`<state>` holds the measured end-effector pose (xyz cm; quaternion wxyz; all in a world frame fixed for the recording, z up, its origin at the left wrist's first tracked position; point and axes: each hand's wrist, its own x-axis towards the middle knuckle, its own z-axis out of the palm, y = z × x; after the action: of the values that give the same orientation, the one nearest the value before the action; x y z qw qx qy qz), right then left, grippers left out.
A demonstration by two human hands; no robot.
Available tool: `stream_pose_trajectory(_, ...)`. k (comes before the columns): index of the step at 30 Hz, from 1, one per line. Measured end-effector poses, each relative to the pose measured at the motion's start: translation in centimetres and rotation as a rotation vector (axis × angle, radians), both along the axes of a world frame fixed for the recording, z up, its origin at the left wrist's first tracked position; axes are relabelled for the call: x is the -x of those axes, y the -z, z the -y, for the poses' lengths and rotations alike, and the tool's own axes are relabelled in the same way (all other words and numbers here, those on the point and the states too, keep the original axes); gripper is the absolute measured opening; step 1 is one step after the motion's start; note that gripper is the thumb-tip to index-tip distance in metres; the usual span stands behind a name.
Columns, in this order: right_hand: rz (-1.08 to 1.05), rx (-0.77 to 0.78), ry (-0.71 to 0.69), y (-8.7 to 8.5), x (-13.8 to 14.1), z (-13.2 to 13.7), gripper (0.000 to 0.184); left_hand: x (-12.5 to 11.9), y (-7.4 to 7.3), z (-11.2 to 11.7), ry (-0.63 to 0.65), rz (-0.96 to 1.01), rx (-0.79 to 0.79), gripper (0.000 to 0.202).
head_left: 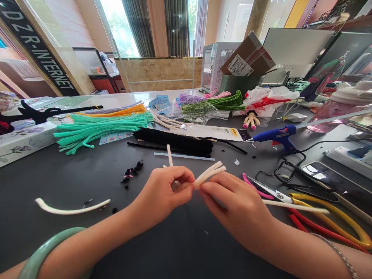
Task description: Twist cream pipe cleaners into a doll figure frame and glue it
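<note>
Cream pipe cleaners (210, 172) are pinched between both hands in the middle of the view. My left hand (165, 188) is closed on them with thumb and fingers; one cream end sticks up behind it. Fingertips of my right hand (234, 197) are closed on the same bunch, close against the left fingertips. Two short ends fan out up and to the right above the pinch. Beyond my right hand, a long cream stem (296, 206) extends to the right; whether it joins the bunch is hidden. A loose, curved cream stem (72, 209) lies to the left.
Behind the hands lie black pipe cleaners (174, 141), a mint-green bundle (104, 128) and a small doll (251, 120). To the right are a blue glue gun (274, 135), scissors (280, 197), yellow-and-red handles (334, 217) and cables. Black scraps (133, 170) dot the left side.
</note>
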<state>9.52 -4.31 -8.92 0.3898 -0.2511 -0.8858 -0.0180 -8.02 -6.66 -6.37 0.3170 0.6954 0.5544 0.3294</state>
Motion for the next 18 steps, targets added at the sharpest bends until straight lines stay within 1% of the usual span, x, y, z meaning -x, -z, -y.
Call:
stream_pose_trajectory(5,0.119,-0.215,0.055,-0.4,0.2,1.1,0.031,-0.2,0.3,0.1,-0.015,-0.005,-0.006,0.013)
stream_pose_trajectory(8,0.134,-0.308,0.061,-0.6,0.3,1.6,0.033,-0.2,0.5,0.2,-0.030,0.003,-0.019,0.013)
stream_pose_trajectory(10,0.138,-0.324,0.062,-0.6,0.5,1.8,0.033,-0.3,0.6,0.3,-0.051,0.002,-0.045,0.012)
stream_pose_trajectory(13,0.130,-0.309,0.074,-0.3,0.7,1.8,0.032,-0.5,0.7,0.5,-0.091,0.004,-0.074,0.011)
stream_pose_trajectory(18,0.092,-0.302,0.078,-0.2,0.9,1.6,0.032,-0.7,0.7,0.6,-0.109,0.043,-0.067,0.011)
